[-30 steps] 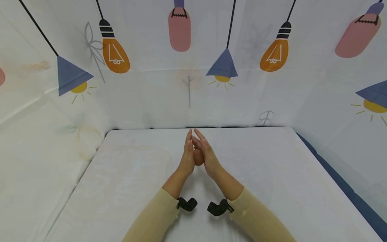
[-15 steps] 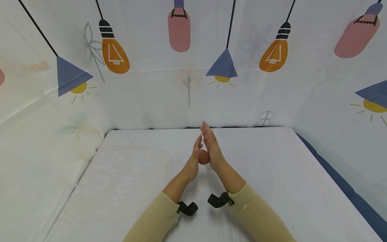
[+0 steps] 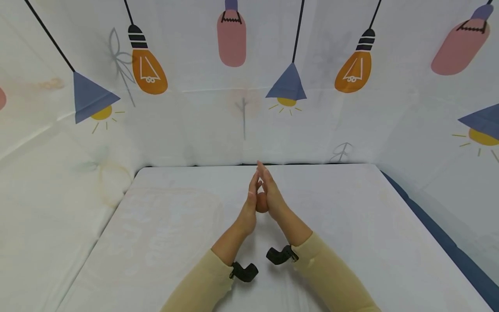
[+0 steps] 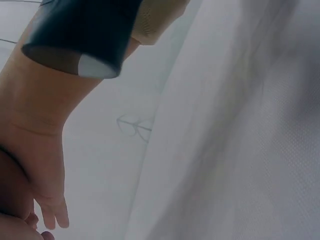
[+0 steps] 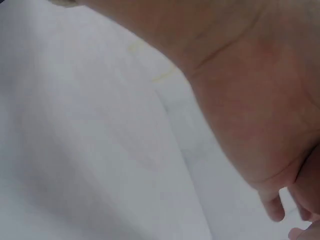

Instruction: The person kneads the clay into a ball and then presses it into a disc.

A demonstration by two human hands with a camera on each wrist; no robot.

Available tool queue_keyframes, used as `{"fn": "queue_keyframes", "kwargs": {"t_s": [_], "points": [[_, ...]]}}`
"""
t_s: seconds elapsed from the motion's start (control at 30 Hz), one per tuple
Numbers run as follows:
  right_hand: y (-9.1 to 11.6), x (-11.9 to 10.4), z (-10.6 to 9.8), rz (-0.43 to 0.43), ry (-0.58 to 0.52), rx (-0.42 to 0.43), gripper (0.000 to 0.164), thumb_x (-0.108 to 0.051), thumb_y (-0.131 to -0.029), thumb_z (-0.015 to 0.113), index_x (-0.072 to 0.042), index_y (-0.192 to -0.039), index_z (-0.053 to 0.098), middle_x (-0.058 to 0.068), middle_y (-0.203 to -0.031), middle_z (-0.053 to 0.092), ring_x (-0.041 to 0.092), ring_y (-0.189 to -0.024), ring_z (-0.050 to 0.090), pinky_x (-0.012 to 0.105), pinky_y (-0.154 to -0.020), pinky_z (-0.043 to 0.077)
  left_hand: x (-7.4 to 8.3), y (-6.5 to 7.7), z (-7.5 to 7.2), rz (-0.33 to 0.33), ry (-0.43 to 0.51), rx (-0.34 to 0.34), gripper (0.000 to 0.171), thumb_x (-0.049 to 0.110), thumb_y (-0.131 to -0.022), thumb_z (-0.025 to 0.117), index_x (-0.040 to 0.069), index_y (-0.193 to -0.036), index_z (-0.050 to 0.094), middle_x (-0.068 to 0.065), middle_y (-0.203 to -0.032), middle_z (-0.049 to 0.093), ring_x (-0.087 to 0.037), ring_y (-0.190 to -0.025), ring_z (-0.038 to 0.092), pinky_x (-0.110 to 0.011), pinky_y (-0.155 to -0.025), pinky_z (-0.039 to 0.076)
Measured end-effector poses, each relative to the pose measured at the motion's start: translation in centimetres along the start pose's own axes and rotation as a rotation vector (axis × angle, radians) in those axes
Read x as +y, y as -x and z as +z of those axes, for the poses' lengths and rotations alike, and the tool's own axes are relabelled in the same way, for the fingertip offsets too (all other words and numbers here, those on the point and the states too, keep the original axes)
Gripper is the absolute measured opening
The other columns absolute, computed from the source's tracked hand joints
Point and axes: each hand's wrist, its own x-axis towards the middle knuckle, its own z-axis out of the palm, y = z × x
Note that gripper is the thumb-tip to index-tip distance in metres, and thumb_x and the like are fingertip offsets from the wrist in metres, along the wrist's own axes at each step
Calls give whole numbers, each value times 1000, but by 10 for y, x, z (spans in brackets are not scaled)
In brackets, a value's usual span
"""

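Note:
A reddish-brown ball [image 3: 261, 203] sits between two palms above the far middle of the table. My left hand [image 3: 248, 211] presses it from the left, fingers extended and pointing away. From the right, my right hand [image 3: 276, 202] presses against it with straight fingers. The fingertips of both hands come close together beyond the ball. At the left edge of the left wrist view, part of the ball [image 4: 11, 187] shows beside the right hand [image 4: 37, 155]. In the right wrist view, the left hand [image 5: 250, 105] touches the ball [image 5: 309, 187], which is cut off by the frame.
A white-covered table [image 3: 175, 234] lies under the hands. Behind it hangs a white cloth [image 3: 187, 117] printed with lamps and bulbs. A black wrist camera [image 3: 245, 272] sits on the left wrist, another black camera [image 3: 279, 255] on the right.
Both hands and the ball have shifted slightly right since a second ago. The right hand slid forward past the left, then came back a little. The ball stays between the palms.

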Motion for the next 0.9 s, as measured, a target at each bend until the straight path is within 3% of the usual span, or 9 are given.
{"fn": "queue_keyframes", "kwargs": {"t_s": [0.27,0.37,0.47,0.57,0.73,0.9], "points": [[7,11,10,-26,-9,-65,74,-59,-103,27,-15,-161,18,7,-166,16,27,-152,14,55,-120,9,0,-2,-1,20,22,103,94,79,-92,3,17,-162,-3,-3,-168,-3,-24,-152,-3,-65,-115,0],[11,12,14,-41,-18,-102,75,-61,-103,26,-16,-162,17,8,-166,17,30,-152,17,56,-120,12,1,-4,-2,-19,47,140,96,82,-90,5,19,-162,-5,-4,-167,-5,-29,-152,2,-66,-115,6],[16,11,18,-38,-2,-123,73,-61,-103,24,-18,-162,16,10,-165,19,33,-150,20,57,-118,16,1,-4,-4,-65,100,163,98,88,-85,9,27,-161,-5,-4,-167,-7,-38,-146,22,-67,-111,22],[19,9,20,-25,14,-125,74,-62,-103,22,-18,-162,16,11,-165,21,34,-150,21,58,-118,16,0,-5,-5,-55,106,168,99,89,-84,13,30,-161,-3,-4,-167,-7,-38,-145,23,-66,-111,24],[20,3,21,-64,3,-127,72,-60,-104,18,-17,-162,13,7,-166,18,27,-151,16,54,-120,11,-2,-7,-7,37,-89,170,100,84,-88,10,17,-162,2,-3,-167,-5,-26,-152,-3,-67,-115,2],[20,0,19,-94,-10,-95,71,-61,-104,17,-22,-162,11,7,-165,20,25,-151,18,55,-120,12,-7,-7,-7,78,-245,175,99,81,-91,6,11,-161,9,-8,-167,-2,-32,-152,-1,-72,-112,3]]}}
